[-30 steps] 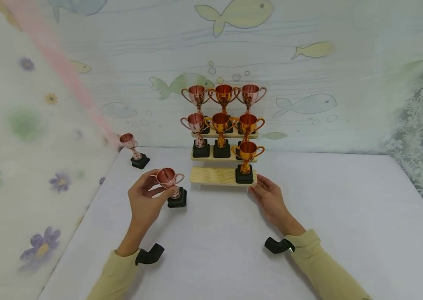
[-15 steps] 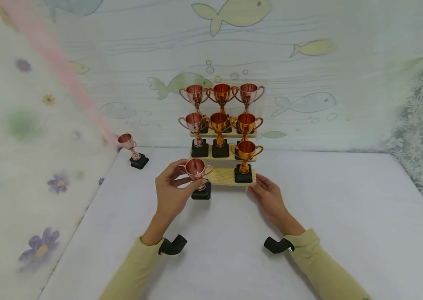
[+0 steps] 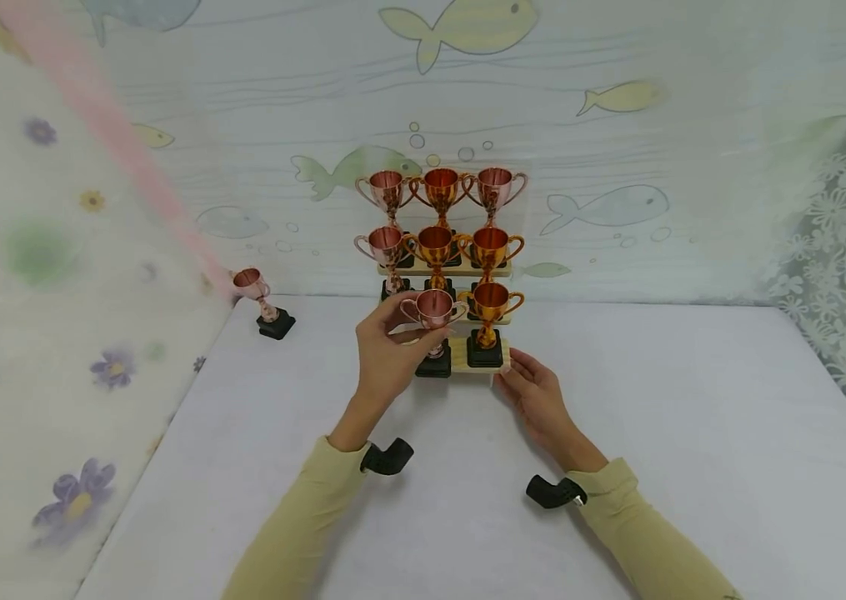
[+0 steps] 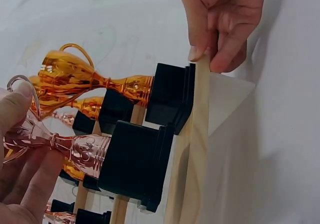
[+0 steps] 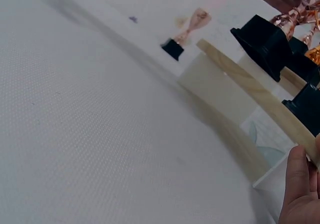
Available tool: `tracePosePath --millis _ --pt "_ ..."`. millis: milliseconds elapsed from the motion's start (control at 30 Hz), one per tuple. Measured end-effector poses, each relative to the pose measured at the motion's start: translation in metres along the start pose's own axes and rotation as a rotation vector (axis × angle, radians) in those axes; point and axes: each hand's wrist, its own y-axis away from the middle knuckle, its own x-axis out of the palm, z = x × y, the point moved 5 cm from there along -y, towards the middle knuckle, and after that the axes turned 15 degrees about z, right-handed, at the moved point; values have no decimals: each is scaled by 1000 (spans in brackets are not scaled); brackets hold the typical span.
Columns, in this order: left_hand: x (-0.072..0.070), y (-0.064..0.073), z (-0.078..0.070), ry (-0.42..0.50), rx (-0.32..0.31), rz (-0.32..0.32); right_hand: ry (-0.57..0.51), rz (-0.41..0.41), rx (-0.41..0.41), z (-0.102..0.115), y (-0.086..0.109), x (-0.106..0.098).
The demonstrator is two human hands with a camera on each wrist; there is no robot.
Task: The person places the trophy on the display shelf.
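Observation:
My left hand holds a rose-gold trophy cup by its stem and bowl, fingers curled around it. In the right wrist view, this trophy's black base is slightly above the lowest wooden step of a tiered stand. A gold trophy stands upright at that step's right end. My right hand pinches the right end of the same step; thumb and fingertips show on the board in the left wrist view. The left hand partly hides the step's left part in the head view.
Several rose-gold and gold trophies fill the two higher steps. Another rose-gold trophy stands on the white-covered table at the far left. Printed fabric with fish hangs behind the stand.
My left hand has carried the rose-gold trophy rightward and away from me, from beside the stand to over its lowest step. The right hand has stayed at the step's end.

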Motion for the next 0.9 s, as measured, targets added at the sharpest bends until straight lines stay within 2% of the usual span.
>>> tracePosePath --millis 100,333,400,533,900 --pt "3 -3 -8 -2 -11 -4 18 -1 0 0 0 0" --pt "6 -9 26 5 -29 -10 31 -4 -10 0 1 0" --pt "6 -9 32 12 -26 -11 35 -3 -15 0 1 1" --pt "5 -8 39 34 -14 -17 29 2 -9 -2 0 2" --pt "10 -11 46 27 14 -25 36 -2 17 2 1 2"
